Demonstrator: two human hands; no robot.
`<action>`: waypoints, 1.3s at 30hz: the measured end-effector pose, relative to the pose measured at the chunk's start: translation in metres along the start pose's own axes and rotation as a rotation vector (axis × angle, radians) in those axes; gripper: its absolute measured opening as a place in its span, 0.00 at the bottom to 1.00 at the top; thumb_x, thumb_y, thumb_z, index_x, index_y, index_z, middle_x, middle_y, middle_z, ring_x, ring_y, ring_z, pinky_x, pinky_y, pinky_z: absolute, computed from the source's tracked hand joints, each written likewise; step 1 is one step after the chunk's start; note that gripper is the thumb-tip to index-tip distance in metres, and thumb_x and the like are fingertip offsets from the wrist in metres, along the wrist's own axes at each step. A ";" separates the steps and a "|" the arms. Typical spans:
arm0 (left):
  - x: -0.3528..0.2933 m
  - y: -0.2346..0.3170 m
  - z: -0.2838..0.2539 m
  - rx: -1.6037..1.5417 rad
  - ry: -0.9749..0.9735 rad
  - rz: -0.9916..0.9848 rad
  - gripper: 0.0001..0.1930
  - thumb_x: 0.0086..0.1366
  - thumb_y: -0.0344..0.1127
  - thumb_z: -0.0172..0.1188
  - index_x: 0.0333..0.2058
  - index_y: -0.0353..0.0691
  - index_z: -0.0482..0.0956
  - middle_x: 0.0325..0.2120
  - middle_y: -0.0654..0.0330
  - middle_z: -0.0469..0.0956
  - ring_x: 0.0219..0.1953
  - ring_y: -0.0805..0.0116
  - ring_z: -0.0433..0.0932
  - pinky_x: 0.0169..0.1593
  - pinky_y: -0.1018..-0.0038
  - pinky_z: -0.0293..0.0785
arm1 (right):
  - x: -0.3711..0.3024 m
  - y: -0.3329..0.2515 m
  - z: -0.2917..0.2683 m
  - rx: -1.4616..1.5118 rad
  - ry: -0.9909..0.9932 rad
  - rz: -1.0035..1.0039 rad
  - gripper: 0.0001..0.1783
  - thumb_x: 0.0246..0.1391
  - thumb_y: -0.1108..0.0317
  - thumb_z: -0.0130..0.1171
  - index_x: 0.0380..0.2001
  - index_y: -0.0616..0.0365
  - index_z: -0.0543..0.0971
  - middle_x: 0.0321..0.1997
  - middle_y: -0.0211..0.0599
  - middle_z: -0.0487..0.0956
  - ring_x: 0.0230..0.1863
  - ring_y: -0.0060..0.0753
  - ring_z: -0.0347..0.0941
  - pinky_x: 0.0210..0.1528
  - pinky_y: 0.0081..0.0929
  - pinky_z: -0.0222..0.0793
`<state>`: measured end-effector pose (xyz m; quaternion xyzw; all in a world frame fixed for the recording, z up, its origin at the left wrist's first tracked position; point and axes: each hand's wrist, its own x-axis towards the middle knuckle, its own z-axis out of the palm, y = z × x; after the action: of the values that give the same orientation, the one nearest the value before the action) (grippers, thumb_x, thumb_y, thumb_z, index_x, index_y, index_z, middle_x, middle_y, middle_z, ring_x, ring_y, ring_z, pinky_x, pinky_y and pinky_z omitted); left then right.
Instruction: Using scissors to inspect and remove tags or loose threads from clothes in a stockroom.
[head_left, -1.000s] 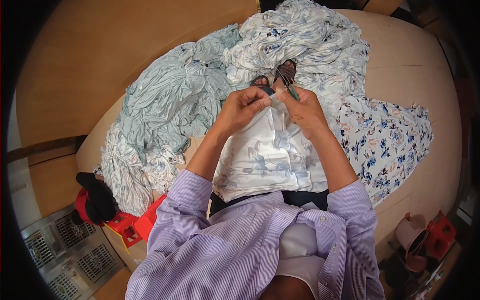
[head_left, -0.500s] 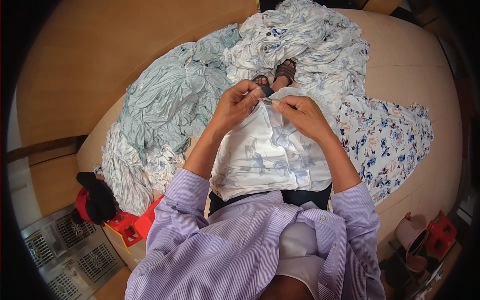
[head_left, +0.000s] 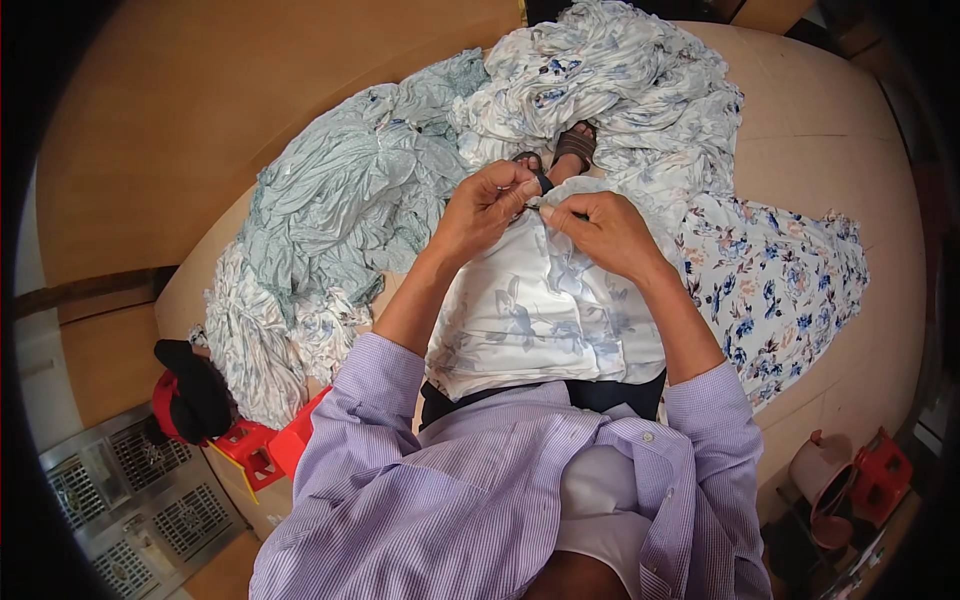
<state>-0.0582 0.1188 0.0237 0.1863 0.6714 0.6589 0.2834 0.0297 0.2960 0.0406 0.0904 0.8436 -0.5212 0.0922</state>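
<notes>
Across my lap lies a white garment (head_left: 520, 320) with a pale blue floral print and a seam down its middle. Its far edge is gathered between my two hands. My left hand (head_left: 487, 208) is closed in a pinch on that edge. Close beside it, my right hand (head_left: 602, 232) is closed around a small, thin dark tool (head_left: 579, 215), mostly hidden by the fingers. The tool's narrow tip points toward my left fingertips, at the cloth edge. Its exact kind is too small to tell.
Heaps of grey-green cloth (head_left: 340, 190) and white floral cloth (head_left: 610, 80) lie on the floor around my sandalled feet. A blue-flowered cloth (head_left: 765, 290) spreads out at the right. Red stools (head_left: 250, 450) stand lower left, and a pink bucket (head_left: 822, 465) lower right.
My hands have stayed together at the cloth edge, with small finger movements. The tool has turned in my right hand, so its dark end now shows behind the fingers.
</notes>
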 end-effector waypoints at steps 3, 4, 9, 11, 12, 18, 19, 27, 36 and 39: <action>0.000 0.000 0.001 0.020 0.006 0.005 0.05 0.64 0.29 0.59 0.30 0.35 0.78 0.35 0.65 0.74 0.35 0.76 0.70 0.39 0.82 0.64 | 0.000 0.001 0.001 -0.007 0.001 0.002 0.17 0.55 0.56 0.60 0.27 0.60 0.83 0.15 0.25 0.70 0.17 0.20 0.59 0.22 0.19 0.56; 0.000 0.001 0.001 0.023 0.007 0.009 0.05 0.64 0.29 0.59 0.30 0.34 0.78 0.35 0.64 0.74 0.36 0.75 0.70 0.39 0.81 0.64 | 0.000 0.001 0.001 -0.005 0.002 0.004 0.17 0.54 0.56 0.60 0.27 0.60 0.83 0.15 0.25 0.70 0.17 0.19 0.59 0.22 0.18 0.55; -0.002 0.001 0.001 0.052 0.013 0.023 0.05 0.64 0.30 0.59 0.31 0.34 0.78 0.36 0.63 0.74 0.37 0.74 0.72 0.39 0.81 0.65 | 0.000 0.005 0.004 0.013 0.011 0.021 0.16 0.54 0.57 0.61 0.27 0.61 0.83 0.15 0.24 0.70 0.17 0.19 0.59 0.22 0.18 0.55; -0.002 0.001 0.000 0.073 0.017 0.026 0.05 0.64 0.30 0.59 0.31 0.35 0.79 0.37 0.63 0.74 0.36 0.73 0.73 0.39 0.80 0.66 | 0.000 0.007 0.005 0.017 0.026 0.060 0.16 0.54 0.58 0.61 0.27 0.61 0.83 0.15 0.24 0.70 0.17 0.19 0.59 0.21 0.18 0.55; -0.002 0.000 0.000 0.073 0.018 0.027 0.05 0.64 0.30 0.59 0.31 0.35 0.79 0.37 0.63 0.74 0.36 0.73 0.73 0.39 0.80 0.66 | 0.000 0.008 0.006 0.027 0.016 0.036 0.16 0.54 0.58 0.61 0.27 0.61 0.83 0.15 0.24 0.70 0.17 0.19 0.59 0.21 0.18 0.55; -0.002 0.000 0.002 -0.133 -0.034 -0.015 0.04 0.66 0.32 0.57 0.34 0.39 0.77 0.28 0.65 0.74 0.30 0.77 0.74 0.32 0.86 0.65 | -0.002 0.010 0.007 0.030 0.031 0.045 0.15 0.54 0.58 0.61 0.26 0.62 0.83 0.15 0.24 0.70 0.18 0.18 0.58 0.22 0.17 0.55; -0.002 0.000 0.002 -0.139 -0.027 -0.010 0.04 0.66 0.32 0.57 0.34 0.39 0.77 0.29 0.65 0.74 0.31 0.76 0.75 0.33 0.86 0.66 | -0.002 0.011 0.007 0.023 0.038 0.045 0.15 0.54 0.59 0.62 0.27 0.62 0.83 0.15 0.23 0.70 0.18 0.18 0.59 0.22 0.17 0.55; -0.022 -0.016 -0.029 -0.229 0.469 0.046 0.06 0.66 0.34 0.58 0.36 0.38 0.76 0.32 0.63 0.75 0.31 0.76 0.75 0.37 0.85 0.68 | -0.001 0.022 0.022 0.255 0.093 -0.046 0.10 0.53 0.65 0.61 0.28 0.63 0.80 0.19 0.23 0.71 0.19 0.16 0.58 0.22 0.15 0.55; -0.074 -0.063 -0.074 -0.052 0.083 -0.296 0.05 0.60 0.29 0.63 0.34 0.38 0.76 0.29 0.66 0.76 0.29 0.80 0.70 0.36 0.87 0.65 | -0.001 0.037 0.035 0.313 0.060 0.062 0.06 0.50 0.71 0.60 0.23 0.61 0.76 0.20 0.21 0.69 0.20 0.13 0.55 0.23 0.11 0.53; -0.078 -0.057 -0.076 -0.089 0.100 -0.240 0.05 0.58 0.26 0.63 0.31 0.38 0.75 0.26 0.68 0.74 0.27 0.80 0.69 0.34 0.87 0.65 | -0.013 0.037 0.029 0.257 0.023 0.069 0.06 0.49 0.71 0.60 0.23 0.61 0.76 0.19 0.20 0.68 0.20 0.12 0.54 0.23 0.11 0.52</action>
<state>-0.0390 0.0078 -0.0242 0.0586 0.6721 0.6580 0.3345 0.0528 0.2857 -0.0008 0.1362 0.7674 -0.6203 0.0880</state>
